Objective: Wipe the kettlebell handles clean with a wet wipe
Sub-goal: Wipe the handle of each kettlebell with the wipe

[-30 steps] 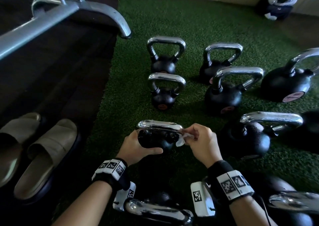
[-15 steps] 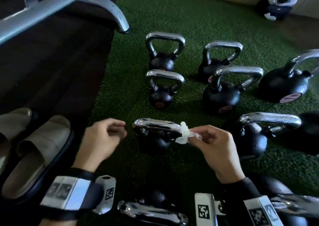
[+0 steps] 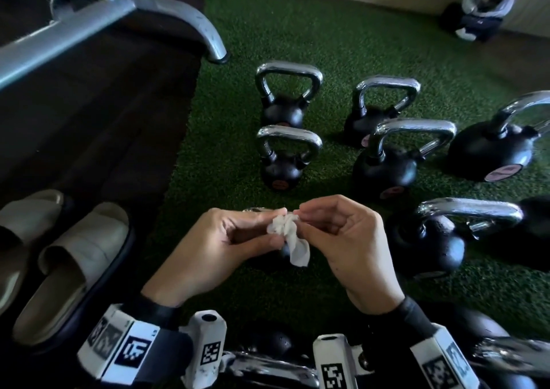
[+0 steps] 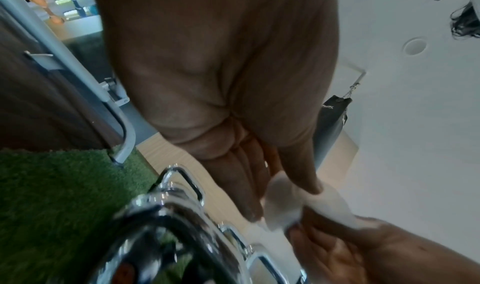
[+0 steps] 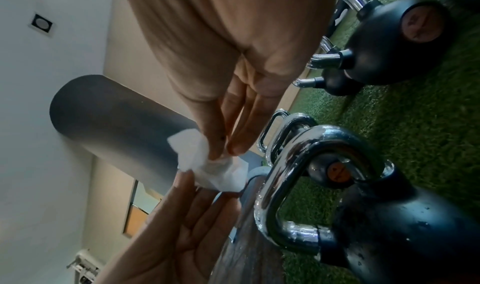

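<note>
Left hand: the left hand [image 3: 214, 249] pinches one side of a crumpled white wipe [image 3: 287, 237] between fingertips and thumb.
Right hand: the right hand [image 3: 346, 246] pinches the wipe's other side, fingers curled.
Wipe: held between both hands, just above a kettlebell [image 5: 389, 216] mostly hidden beneath them; its tail hangs down.
Handle: that kettlebell's chrome handle [image 5: 298, 171] looks wet, close beside the wipe.
Surroundings: more kettlebells [image 3: 287, 97] on green turf [image 3: 342, 31]; a pair of slippers [image 3: 68, 257] lies to the left.
</note>
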A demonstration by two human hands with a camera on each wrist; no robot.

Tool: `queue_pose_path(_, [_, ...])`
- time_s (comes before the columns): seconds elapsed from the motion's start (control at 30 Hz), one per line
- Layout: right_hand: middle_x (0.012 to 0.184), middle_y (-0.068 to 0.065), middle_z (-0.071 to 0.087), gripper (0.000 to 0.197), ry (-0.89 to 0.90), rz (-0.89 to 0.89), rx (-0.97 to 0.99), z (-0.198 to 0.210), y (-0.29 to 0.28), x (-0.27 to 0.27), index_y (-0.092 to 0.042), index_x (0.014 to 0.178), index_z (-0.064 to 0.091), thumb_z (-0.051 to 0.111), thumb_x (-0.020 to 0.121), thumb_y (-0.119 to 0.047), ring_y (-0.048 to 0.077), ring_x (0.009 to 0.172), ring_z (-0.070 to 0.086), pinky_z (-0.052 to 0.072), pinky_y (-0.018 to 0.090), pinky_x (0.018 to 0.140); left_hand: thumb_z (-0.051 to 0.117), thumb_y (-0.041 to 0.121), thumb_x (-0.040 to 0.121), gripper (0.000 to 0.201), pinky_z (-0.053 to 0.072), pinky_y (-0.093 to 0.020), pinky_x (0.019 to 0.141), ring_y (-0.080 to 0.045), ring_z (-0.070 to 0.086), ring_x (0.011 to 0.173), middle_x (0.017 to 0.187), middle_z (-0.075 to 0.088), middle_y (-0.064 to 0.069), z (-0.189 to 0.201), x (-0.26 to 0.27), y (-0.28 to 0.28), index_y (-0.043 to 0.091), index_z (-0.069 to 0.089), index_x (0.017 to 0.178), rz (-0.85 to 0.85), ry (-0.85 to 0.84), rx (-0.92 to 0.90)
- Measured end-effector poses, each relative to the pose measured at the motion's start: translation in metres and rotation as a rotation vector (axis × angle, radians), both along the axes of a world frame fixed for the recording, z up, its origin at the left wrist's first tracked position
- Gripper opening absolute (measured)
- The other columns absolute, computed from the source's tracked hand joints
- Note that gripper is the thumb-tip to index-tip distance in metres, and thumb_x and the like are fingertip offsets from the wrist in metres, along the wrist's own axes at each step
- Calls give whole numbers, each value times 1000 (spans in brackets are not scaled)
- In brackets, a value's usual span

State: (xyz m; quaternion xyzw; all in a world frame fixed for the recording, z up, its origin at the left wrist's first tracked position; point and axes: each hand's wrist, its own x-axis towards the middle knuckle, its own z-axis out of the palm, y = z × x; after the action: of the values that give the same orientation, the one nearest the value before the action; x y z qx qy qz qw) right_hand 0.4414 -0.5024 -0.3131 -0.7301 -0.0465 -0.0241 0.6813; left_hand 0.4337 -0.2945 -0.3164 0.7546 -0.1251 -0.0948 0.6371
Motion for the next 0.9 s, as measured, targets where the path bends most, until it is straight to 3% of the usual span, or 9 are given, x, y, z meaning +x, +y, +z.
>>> queue_pose_path(0.13, [92,6,81,28,68,41,65,-3,0,4,-10,97,74,84,75,4,19,89,79,62,26,80,81,20,82,38,52,-16,97,-1,70,112,116,76,14,4,1,-4,19,76,120,86,-46,10])
queue_pose_path(0.2, [96,8,80,29,114,28,70,-11,-9,8,-11,101,75,82,78,5,21,89,78,63,31,82,82,19,83,35,53,-13,92,2,71,106,111,77,17,5,5,-1,20,77,117,133,-125,101])
queue_pose_path(0.33, [97,-2,79,43,175,-180,-297,-63,-42,27,-32,93,77,77,75,7,11,76,74,60,32,77,79,11,88,32,55,-13,90,10,68,105,115,75,15,-1,17,6,18,77,118,251,-442,411])
queue_pose_path(0.4, [102,-2,79,52,301,-93,-308,-85,-45,31,-35,97,76,82,71,9,16,84,76,62,38,86,75,9,91,28,57,-20,92,4,69,107,114,76,12,-6,20,-1,16,78,117,222,-515,489])
queue_pose_path(0.47, [106,0,80,50,395,44,-159,-99,-39,32,-25,108,76,87,72,7,21,95,77,60,40,96,69,12,94,19,61,-32,85,-8,74,97,104,78,5,-12,19,-11,15,79,110,188,-549,544])
queue_pose_path(0.57, [109,4,80,42,396,117,-88,-110,-32,34,-14,112,77,89,73,-3,22,104,76,58,42,100,70,13,95,15,62,-34,77,-12,73,91,100,77,4,-18,16,-24,14,78,107,206,-578,610])
queue_pose_path(0.67, [103,3,80,35,341,63,-184,-118,-29,37,-13,103,79,92,72,-12,21,99,77,59,46,97,75,12,92,24,60,-27,88,-3,71,104,113,77,10,-23,15,-21,18,79,115,217,-575,576])
queue_pose_path(0.77, [98,1,81,30,296,13,-238,-124,-26,36,-16,96,79,94,70,-15,20,94,77,61,47,93,73,3,91,28,58,-22,93,7,68,109,116,75,13,-35,18,3,17,80,113,355,-493,448])
queue_pose_path(0.9, [92,-9,81,30,250,6,-300,-123,-25,33,-25,97,80,94,72,-17,8,89,77,61,31,85,70,-2,91,31,58,-26,96,5,68,112,120,75,10,-51,15,17,14,78,116,417,-462,384])
